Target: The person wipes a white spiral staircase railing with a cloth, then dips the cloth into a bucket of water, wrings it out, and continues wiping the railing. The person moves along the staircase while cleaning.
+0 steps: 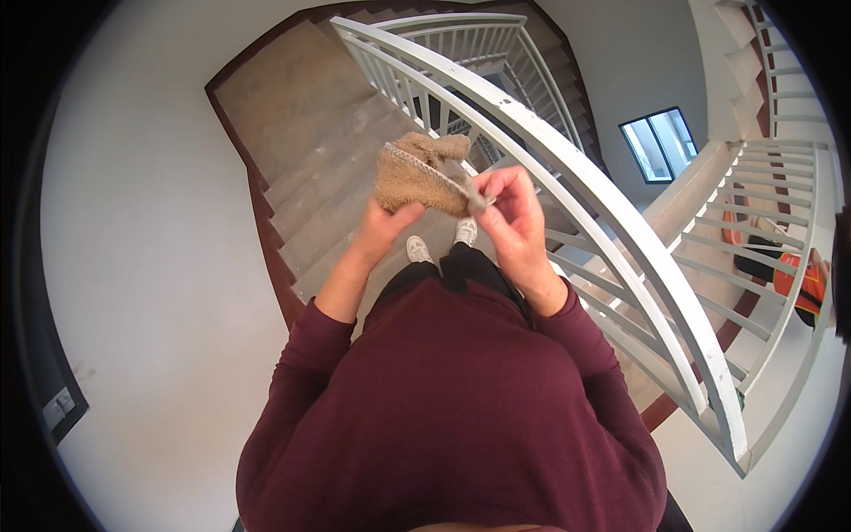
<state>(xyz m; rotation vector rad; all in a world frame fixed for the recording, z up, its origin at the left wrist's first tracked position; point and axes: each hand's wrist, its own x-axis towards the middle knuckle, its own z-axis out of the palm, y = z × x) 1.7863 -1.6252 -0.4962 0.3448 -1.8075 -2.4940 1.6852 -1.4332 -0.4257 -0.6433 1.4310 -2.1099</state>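
A tan terry cloth (pixel 415 179) with a pale stitched edge is held up between my two hands, over the stair landing. My left hand (pixel 389 223) grips its lower left part, with the thumb in front and the other fingers hidden behind the fabric. At the cloth's right corner, my right hand (pixel 510 211) pinches the stitched edge between thumb and fingertips. Part of the cloth is folded over at the top.
A white metal handrail (pixel 578 153) curves along my right side. Stairs (pixel 319 199) descend ahead beside a white wall (pixel 146 233). Beyond the railing at right, a person in an orange vest (pixel 791 276) is partly visible. A window (pixel 659 145) is in the far wall.
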